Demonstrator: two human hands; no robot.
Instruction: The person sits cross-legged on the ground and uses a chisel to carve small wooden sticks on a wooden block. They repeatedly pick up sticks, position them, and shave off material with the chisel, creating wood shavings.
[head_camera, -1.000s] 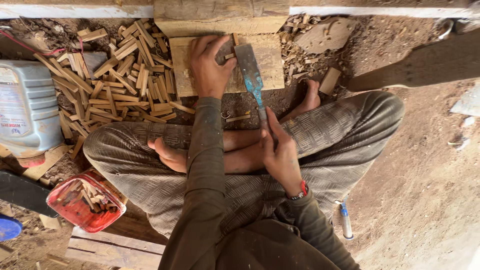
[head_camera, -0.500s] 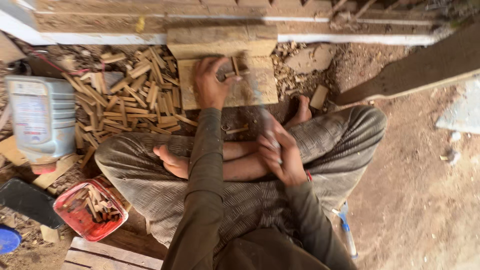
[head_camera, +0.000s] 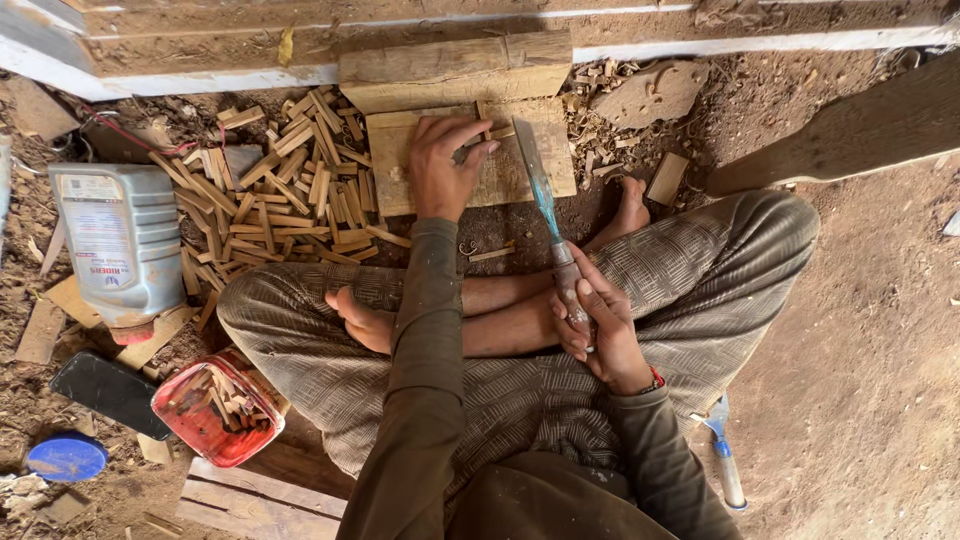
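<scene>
The chisel (head_camera: 548, 215) is clenched by its handle in the right hand (head_camera: 595, 325), its blade reaching onto the wooden block (head_camera: 470, 165). The left hand (head_camera: 440, 170) presses a small wood piece (head_camera: 478, 148) on that block. Left of the block lie cut wood sticks (head_camera: 280, 200) and a plastic jug (head_camera: 120, 240).

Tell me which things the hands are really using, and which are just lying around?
In use:
left hand pressing a small wood piece on the wooden block
right hand gripping the long blade

Lying about:
pile of wood sticks
plastic jug
red tray
blue lid
</scene>
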